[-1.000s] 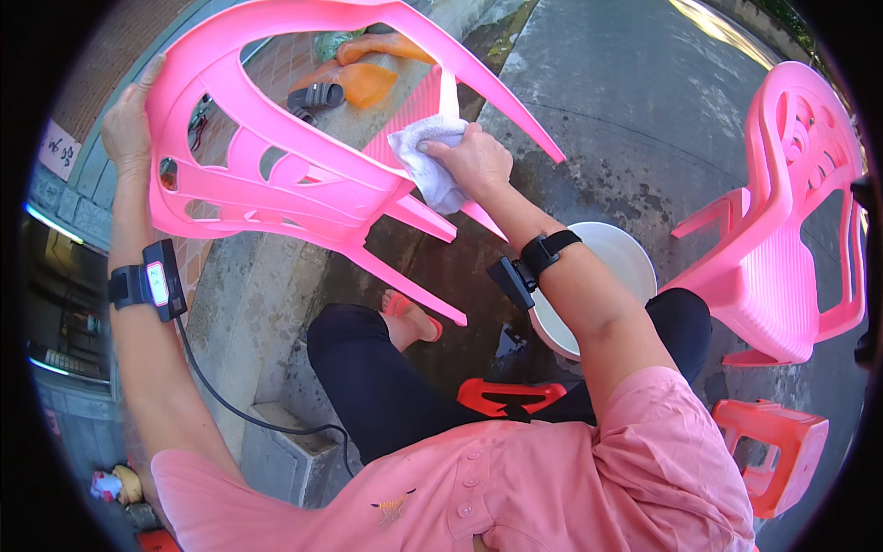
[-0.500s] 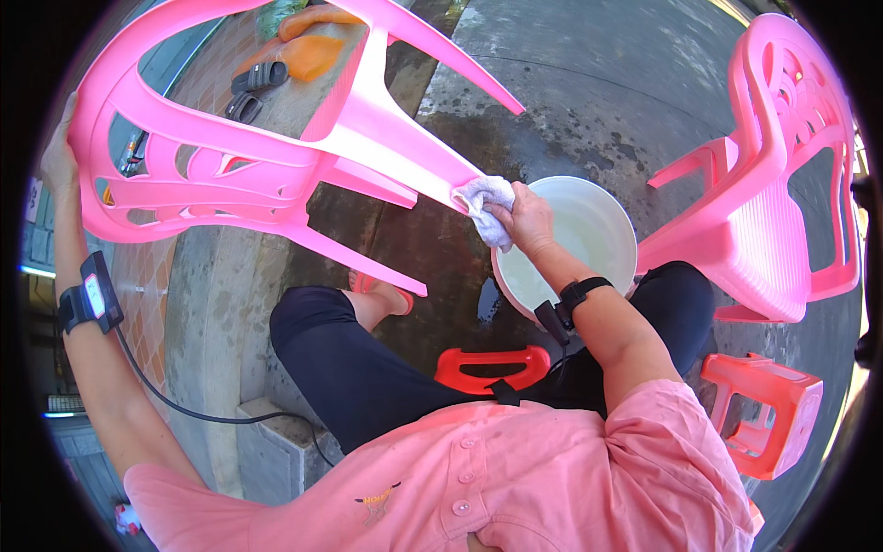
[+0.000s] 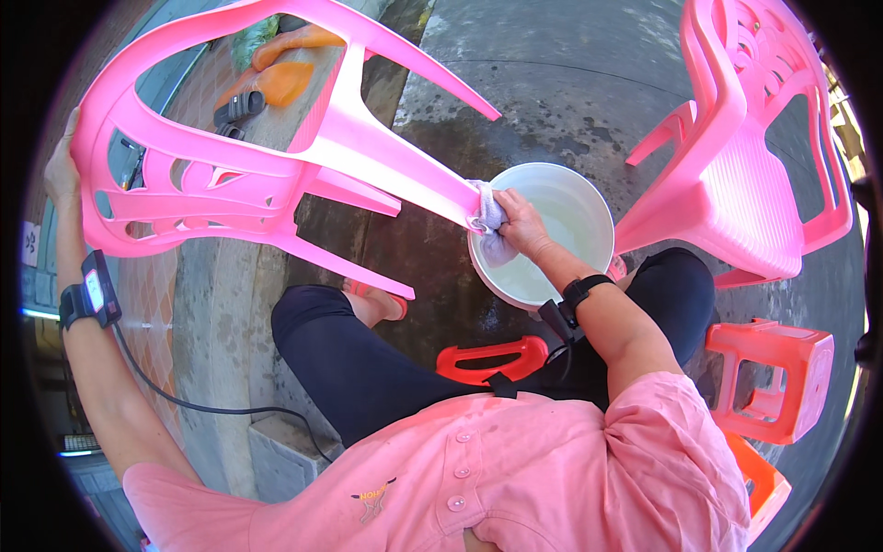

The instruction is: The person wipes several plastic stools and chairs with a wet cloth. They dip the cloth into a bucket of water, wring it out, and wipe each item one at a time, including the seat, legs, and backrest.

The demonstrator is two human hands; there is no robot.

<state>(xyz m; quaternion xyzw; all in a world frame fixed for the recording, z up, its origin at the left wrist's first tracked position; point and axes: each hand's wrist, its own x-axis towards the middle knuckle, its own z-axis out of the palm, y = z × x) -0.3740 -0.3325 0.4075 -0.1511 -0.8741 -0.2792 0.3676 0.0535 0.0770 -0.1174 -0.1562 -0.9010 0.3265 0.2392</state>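
Observation:
A pink plastic chair (image 3: 368,152) is tipped on its side in the air across my left and front. My left hand (image 3: 63,175) grips the edge of its backrest at the far left, with the fingers partly hidden behind it. My right hand (image 3: 522,224) is closed on a pale lavender cloth (image 3: 494,241), pressed against the end of one chair leg. That leg end and the cloth are at the left rim of a white bucket (image 3: 589,189), which holds cloudy water.
A second pink chair (image 3: 750,202) stands at the right. Red stools (image 3: 809,386) and an orange stool (image 3: 759,488) are at the lower right. Dark sandals (image 3: 241,109) and an orange object (image 3: 285,83) lie on the tiled step. A black cable (image 3: 212,419) runs from my left wrist.
The cloth has shifted round the chair leg's end, now bunched on its tip and side. My view has moved slightly, so bucket and second chair sit further left and higher.

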